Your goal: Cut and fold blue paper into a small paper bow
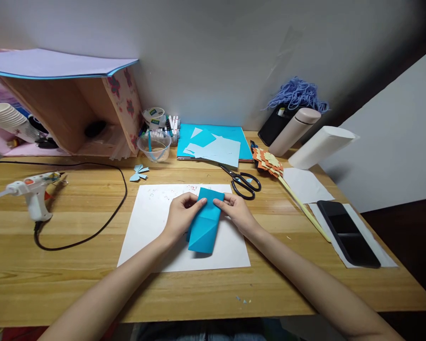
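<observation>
A folded piece of blue paper [206, 222] with diagonal and cross creases is held just over a white sheet [149, 232]. My left hand [182, 213] pinches its upper left edge, thumb on top and fingers behind. My right hand [237, 210] pinches the upper right edge in the same way. The fingertips behind the paper are hidden. Beyond my right hand, black-handled scissors [243, 184] lie on the table. A small light-blue paper bow [139, 173] rests past the white sheet's far left corner.
At left lies a white glue gun [37, 194] with its black cord looping across the wooden table [92, 279]. A plastic bowl [154, 147], cut paper [220, 149], a paper flower [268, 161] and two upright cylinders stand or lie behind. A phone [348, 232] is at right.
</observation>
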### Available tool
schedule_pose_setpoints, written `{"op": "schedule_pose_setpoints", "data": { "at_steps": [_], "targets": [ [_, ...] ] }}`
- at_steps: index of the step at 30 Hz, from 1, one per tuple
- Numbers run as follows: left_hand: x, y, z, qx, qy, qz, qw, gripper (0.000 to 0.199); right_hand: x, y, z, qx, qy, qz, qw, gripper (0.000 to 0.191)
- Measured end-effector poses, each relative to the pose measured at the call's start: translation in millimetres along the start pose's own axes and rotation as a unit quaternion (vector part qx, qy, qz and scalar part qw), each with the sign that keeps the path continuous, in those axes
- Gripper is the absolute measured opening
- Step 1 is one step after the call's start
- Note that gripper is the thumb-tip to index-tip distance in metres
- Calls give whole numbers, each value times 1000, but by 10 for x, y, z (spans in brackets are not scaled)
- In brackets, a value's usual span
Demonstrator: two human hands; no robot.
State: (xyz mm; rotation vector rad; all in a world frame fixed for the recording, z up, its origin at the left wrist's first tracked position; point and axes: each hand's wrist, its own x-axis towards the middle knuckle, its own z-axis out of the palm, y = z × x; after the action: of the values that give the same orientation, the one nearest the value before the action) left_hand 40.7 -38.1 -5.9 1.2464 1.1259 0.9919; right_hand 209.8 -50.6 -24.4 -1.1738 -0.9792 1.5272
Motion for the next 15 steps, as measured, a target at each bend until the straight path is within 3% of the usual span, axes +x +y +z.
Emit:
{"op": "schedule_pose_setpoints", "data": {
  "at_steps": [15],
  "targets": [
    [46, -70, 0, -8, 8, -30, 999, 28, 42, 38, -43, -19, 15, 15, 1000, 32]
  ]
}}
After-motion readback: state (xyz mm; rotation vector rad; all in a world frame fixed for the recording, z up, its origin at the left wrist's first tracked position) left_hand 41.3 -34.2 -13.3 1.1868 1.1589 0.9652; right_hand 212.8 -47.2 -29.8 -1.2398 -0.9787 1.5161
